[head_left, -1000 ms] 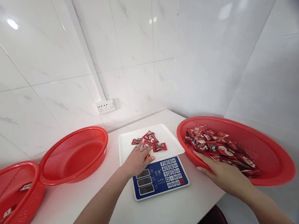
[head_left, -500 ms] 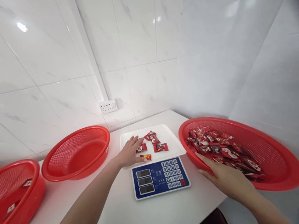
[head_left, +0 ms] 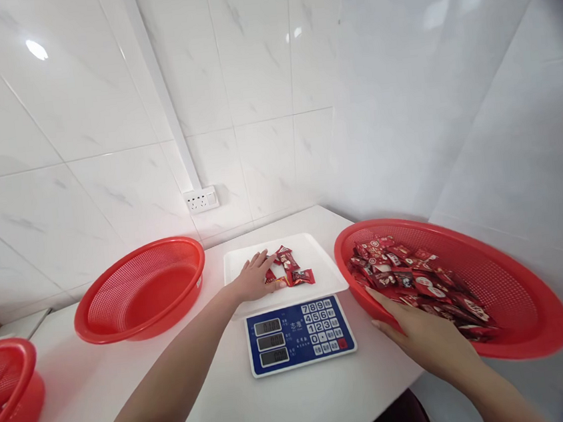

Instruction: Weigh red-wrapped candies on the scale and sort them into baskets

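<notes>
Red, oblong, film-wrapped sweets [head_left: 300,277] lie on the white, rectangular plastic tray [head_left: 321,260], partly beneath the spread, ungrasping left hand [head_left: 255,282]. They should handle light and slick; pinch mid-body. The rightmost's long axis runs left-right. Right hand [head_left: 422,334] touches the red, oval plastic basket's [head_left: 513,287] near-left rim; grip cannot be told.

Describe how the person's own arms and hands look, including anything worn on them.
The slim, ungloved left hand and the ungloved right hand show no rings, watch or bracelet. Both tapering forearms are bare, with no sleeve in view. Fingernail details are too small to tell.
</notes>
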Motion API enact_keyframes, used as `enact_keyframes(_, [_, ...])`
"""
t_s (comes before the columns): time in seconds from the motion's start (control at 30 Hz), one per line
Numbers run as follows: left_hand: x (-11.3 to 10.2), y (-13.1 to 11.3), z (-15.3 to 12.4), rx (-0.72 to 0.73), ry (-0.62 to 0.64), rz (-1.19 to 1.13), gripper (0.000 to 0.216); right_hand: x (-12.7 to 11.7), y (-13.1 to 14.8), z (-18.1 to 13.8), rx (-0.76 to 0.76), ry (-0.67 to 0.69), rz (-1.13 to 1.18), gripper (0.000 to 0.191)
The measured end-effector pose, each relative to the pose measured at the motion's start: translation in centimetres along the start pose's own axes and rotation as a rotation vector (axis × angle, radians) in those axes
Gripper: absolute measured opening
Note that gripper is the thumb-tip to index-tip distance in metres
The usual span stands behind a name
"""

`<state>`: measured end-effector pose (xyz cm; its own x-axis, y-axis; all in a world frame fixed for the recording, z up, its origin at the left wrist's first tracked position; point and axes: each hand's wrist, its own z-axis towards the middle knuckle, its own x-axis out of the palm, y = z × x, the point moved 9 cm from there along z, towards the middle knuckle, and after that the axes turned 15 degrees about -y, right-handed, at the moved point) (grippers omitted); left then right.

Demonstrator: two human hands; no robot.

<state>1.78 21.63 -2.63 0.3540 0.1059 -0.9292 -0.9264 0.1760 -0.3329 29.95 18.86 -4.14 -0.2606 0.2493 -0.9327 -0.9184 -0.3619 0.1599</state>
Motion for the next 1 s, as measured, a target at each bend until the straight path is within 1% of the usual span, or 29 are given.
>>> enact_keyframes(0.17, [-0.6, 0.4, -0.7, -0.007, 0.006, -0.020, 0.085, 0.4, -0.2, 0.0, 0.017, 0.025, -0.002, 0.052])
enact_keyframes(0.33, [-1.9, 1.7, -1.6, -0.041, -0.032, -0.037, 0.084, 0.3, -0.3, -0.1, 0.001, -0.017, -0.009, 0.052])
enact_keyframes(0.47, [-2.7, 2.1, -1.9, -0.057, -0.113, -0.024, 0.066, 0.1, -0.2, 0.0, -0.019, -0.043, -0.018, 0.052])
enact_keyframes(0.57, [-3.1, 1.6, -1.9, -0.065, -0.174, 0.006, 0.053, 0.2, -0.1, 0.0, -0.018, -0.018, -0.029, 0.052])
enact_keyframes(0.67, [-3.0, 0.7, -1.8, -0.054, -0.207, 0.031, 0.048, 0.2, 0.0, 0.0, -0.012, 0.000, -0.044, 0.052])
enact_keyframes(0.83, [-2.2, -0.5, -1.5, -0.028, -0.210, 0.060, 0.045, 0.2, 0.0, 0.0, -0.023, -0.027, -0.045, 0.051])
enact_keyframes(1.0, [-1.6, -1.0, -1.4, -0.019, -0.201, 0.029, 0.031, 0.2, 0.0, 0.0, -0.018, -0.009, -0.048, 0.053])
